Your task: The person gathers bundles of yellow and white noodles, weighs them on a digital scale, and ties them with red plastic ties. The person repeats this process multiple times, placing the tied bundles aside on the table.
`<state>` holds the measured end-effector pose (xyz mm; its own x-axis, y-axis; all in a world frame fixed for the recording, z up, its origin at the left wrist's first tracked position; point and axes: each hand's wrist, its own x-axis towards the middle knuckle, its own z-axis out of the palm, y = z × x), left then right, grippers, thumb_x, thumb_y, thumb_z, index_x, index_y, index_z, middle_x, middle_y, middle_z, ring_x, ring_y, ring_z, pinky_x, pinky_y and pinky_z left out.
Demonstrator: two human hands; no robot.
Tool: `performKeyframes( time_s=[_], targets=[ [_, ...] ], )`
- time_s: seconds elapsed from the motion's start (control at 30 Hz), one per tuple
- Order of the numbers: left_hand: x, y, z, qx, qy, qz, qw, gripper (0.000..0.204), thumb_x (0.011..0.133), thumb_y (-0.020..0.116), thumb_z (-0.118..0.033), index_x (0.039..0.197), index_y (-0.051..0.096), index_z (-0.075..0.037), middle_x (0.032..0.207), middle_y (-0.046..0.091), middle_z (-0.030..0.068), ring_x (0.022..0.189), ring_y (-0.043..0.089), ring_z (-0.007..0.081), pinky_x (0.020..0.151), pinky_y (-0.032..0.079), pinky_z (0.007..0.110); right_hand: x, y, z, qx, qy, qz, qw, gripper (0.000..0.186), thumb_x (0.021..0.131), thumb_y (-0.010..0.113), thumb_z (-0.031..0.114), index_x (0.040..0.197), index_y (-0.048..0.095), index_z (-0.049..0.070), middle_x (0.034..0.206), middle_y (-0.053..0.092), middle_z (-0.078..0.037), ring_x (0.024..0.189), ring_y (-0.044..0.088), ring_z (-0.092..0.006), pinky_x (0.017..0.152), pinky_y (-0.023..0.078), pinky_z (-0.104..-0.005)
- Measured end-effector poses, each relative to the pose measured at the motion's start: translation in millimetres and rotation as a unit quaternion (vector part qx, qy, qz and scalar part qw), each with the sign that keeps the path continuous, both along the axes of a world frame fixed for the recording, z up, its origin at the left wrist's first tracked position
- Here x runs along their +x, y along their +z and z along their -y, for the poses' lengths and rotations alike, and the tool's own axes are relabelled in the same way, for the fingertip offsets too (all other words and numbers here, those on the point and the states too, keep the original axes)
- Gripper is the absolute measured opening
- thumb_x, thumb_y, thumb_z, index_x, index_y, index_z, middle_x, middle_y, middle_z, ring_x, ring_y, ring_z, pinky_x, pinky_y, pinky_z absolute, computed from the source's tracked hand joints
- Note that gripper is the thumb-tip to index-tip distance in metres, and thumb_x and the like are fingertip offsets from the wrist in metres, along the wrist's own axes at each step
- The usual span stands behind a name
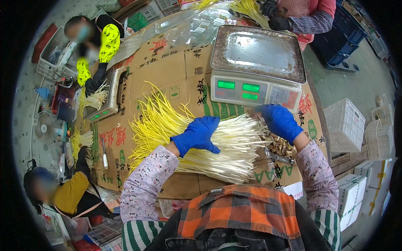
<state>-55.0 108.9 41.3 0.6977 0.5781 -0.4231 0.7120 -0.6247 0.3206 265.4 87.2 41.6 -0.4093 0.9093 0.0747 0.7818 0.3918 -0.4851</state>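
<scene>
A thick heap of yellow chives (234,154) lies across the cardboard-covered table (167,67) in front of me, yellow leaves to the left and white stalks to the right. My left hand (196,134), in a blue glove, rests flat on the middle of the heap with its thumb spread apart. At the far right corner of the stalks is my right hand (279,121), gloved in blue too. Its fingertips are blurred at the stalk ends, so I cannot tell whether they grip anything. Below that hand, brownish trimmings (281,146) are piled beside the white ends.
A scale (257,62) with a metal pan stands just beyond the heap. At the left, two co-workers handle more chives, one at a second scale (109,98); a knife (104,154) lies nearby. Another person works at the far edge. White crates (345,125) stand right of the table.
</scene>
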Motion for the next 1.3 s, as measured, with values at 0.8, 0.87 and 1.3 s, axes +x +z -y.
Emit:
performKeyframes(
  time_s=[0.8,0.87,1.3],
  targets=[
    [-4.2,6.5,1.3,-0.058,0.110,0.023,0.992,0.098,0.065,0.090,-0.048,0.143,0.050,-0.006,0.132,0.063,0.0245,0.120,0.061,0.0406,0.100,0.049,0.046,1.5,31.4,115.1,-0.054,-0.249,-0.415,0.873,0.040,0.106,0.054,0.023,0.143,0.056,0.007,0.139,0.061,-0.012,0.128,0.057,-0.0211,0.108,0.042,-0.0337],
    [-9.6,8.3,-0.9,-0.086,0.117,0.064,0.987,0.098,0.065,0.089,-0.050,0.143,0.052,-0.006,0.133,0.062,0.0246,0.122,0.060,0.0403,0.103,0.048,0.045,-1.3,20.7,118.3,-0.068,-0.217,-0.519,0.824,0.054,0.111,0.038,0.034,0.157,0.034,0.005,0.160,0.039,-0.011,0.149,0.034,-0.0220,0.123,0.025,-0.0372],
    [-2.2,10.3,0.7,-0.065,0.023,0.011,0.998,0.107,0.060,0.090,-0.058,0.143,0.045,-0.008,0.129,0.062,0.0253,0.119,0.060,0.0433,0.100,0.049,0.049,-76.6,-56.5,108.7,-0.123,-0.233,-0.666,0.698,0.057,0.112,0.032,0.032,0.161,0.021,0.007,0.166,0.026,-0.011,0.149,0.030,-0.0202,0.122,0.022,-0.0317]
  ],
)
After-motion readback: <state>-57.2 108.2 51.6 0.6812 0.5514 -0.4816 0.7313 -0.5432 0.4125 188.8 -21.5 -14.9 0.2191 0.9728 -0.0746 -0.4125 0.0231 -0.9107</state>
